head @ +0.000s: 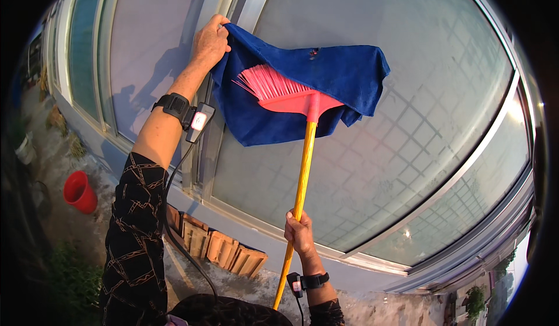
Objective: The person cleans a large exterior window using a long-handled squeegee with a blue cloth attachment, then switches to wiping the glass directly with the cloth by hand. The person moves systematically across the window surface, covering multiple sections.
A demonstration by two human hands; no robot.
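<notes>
A pink plastic broom head (288, 94) with bristles pointing up and to the left sits on a yellow broom handle (303, 173). Draped over part of the bristles and hanging behind them is a dark blue cloth (262, 125), with a small tear near its upper edge. My left hand (212, 40) pinches the cloth's upper left corner beside the window frame. Lower down, my right hand (299, 233) is wrapped around the broom handle, keeping the broom head raised in front of the window glass (349, 182). Each wrist wears a black strap with a small cabled device.
Aluminium window frames (244, 221) and a pale wall ledge surround the glass. Clay roof tiles (222, 249) lean in a row at the wall's foot. On the ground at the left stands a red bucket (80, 193), with green plants (72, 273) below it.
</notes>
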